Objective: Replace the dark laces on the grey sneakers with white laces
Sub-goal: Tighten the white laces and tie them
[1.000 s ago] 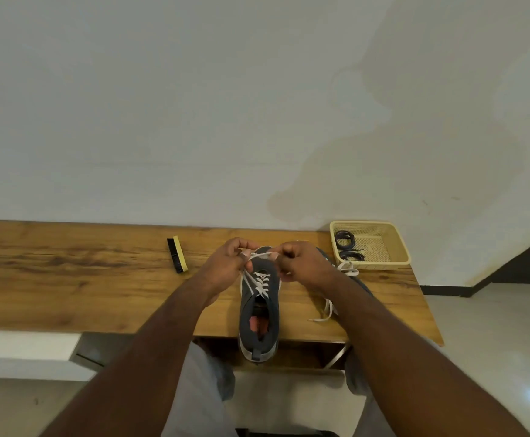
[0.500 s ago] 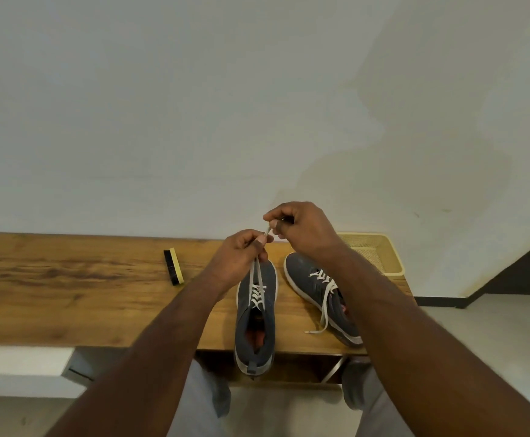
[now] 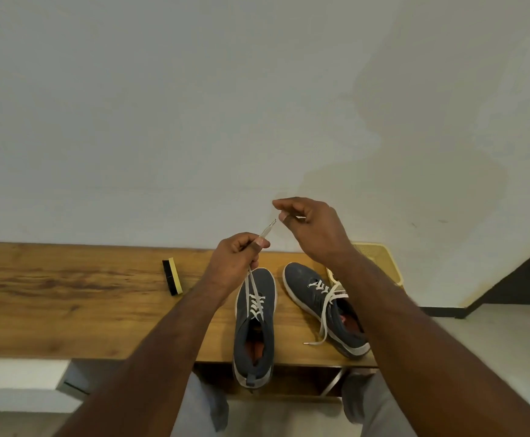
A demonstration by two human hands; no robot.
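On the wooden desk (image 3: 68, 298) two grey sneakers lie side by side, toes pointing toward the wall. The left sneaker (image 3: 254, 326) sits with its heel over the near edge, and a white lace (image 3: 252, 294) is threaded through its lower eyelets. Both strands rise from the shoe into the left hand (image 3: 235, 263), whose grip is closed around them, thumb pressed against curled fingers; the lace tips stick out above the fist, slanting up to the right. The right hand (image 3: 314, 225) is raised just beside those tips, its grip narrow, thumb and forefinger nearly meeting, and I cannot tell whether it holds anything. The right sneaker (image 3: 323, 307) lies angled, its own white lace (image 3: 326, 313) threaded, with loose ends trailing onto the desk. A black and yellow brush (image 3: 172, 277) rests left of the shoes. A yellow basket (image 3: 383, 263) stands behind the right forearm.
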